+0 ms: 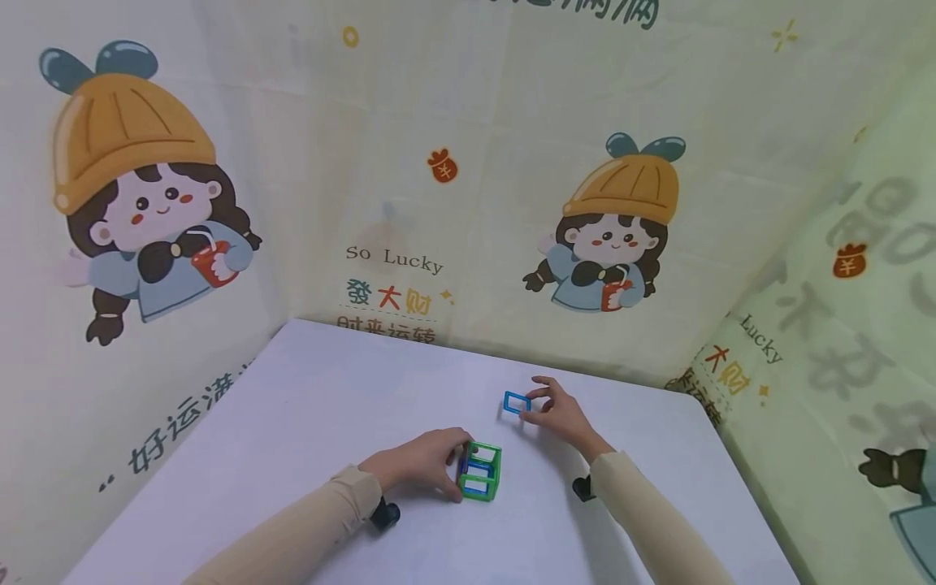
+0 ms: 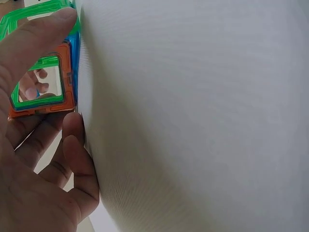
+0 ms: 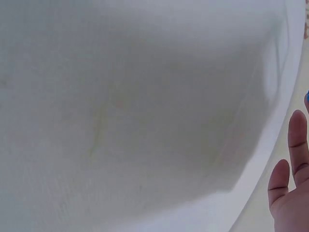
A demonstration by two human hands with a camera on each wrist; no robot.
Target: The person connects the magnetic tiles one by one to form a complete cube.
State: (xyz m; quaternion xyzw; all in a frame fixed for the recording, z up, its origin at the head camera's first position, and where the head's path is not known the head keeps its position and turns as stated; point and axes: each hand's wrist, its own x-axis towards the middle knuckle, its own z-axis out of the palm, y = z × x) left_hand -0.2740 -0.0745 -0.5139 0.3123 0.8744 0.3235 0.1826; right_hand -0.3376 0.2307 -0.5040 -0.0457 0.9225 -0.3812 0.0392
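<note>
On the white table, my left hand (image 1: pixel 422 461) grips the left side of a small cube (image 1: pixel 497 475) built from magnetic tiles. Its thumb and fingers straddle the cube. Green tile frames show at the top and front, with blue ones behind. The left wrist view also shows an orange square tile (image 2: pixel 70 77) on the cube's near side, with the thumb across a green frame. Farther back and to the right, my right hand (image 1: pixel 561 413) pinches a blue square tile (image 1: pixel 506 401) by its right edge. Only a sliver of blue appears beside the right fingers (image 3: pixel 298 130) in the right wrist view.
The white table (image 1: pixel 351 382) ends at a cloth backdrop (image 1: pixel 497 268) printed with cartoon figures and lettering, which also hangs along both sides. Each wrist carries a small black camera, one of them under the left sleeve (image 1: pixel 383 513).
</note>
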